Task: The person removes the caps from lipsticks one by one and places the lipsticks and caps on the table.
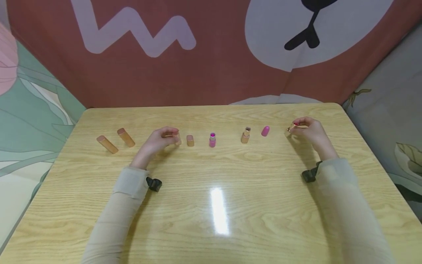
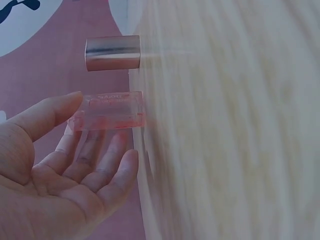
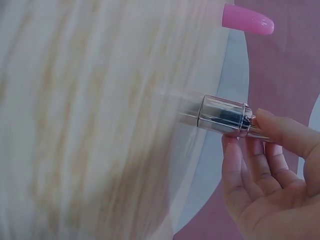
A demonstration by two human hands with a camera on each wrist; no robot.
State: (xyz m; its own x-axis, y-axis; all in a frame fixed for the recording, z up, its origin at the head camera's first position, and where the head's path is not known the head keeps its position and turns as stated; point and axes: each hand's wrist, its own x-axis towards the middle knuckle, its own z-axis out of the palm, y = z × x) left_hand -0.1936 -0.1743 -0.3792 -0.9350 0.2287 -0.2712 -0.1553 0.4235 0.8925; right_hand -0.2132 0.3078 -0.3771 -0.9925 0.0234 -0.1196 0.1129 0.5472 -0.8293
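Note:
In the left wrist view, my left hand [image 2: 75,170] holds a small clear pink tube [image 2: 112,111] near its top, thumb on one side and fingers on the other. Its lower end meets the table. Beside it stands a rose-gold cap [image 2: 112,53]. My right hand [image 1: 310,132] pinches the top of a shiny metallic lipstick tube [image 3: 222,114]; red shows by the fingertips in the head view. The tube's base is at the tabletop. A bright pink rounded cap [image 3: 247,20] stands a short way from it.
Between the hands stand a magenta lipstick [image 1: 212,140] and a gold-necked lipstick tube [image 1: 245,135], both uncapped. Left of my left hand are two tall orange-gold tubes [image 1: 107,144]. A printed cloth wall [image 1: 217,73] rises behind the wooden table [image 1: 184,205].

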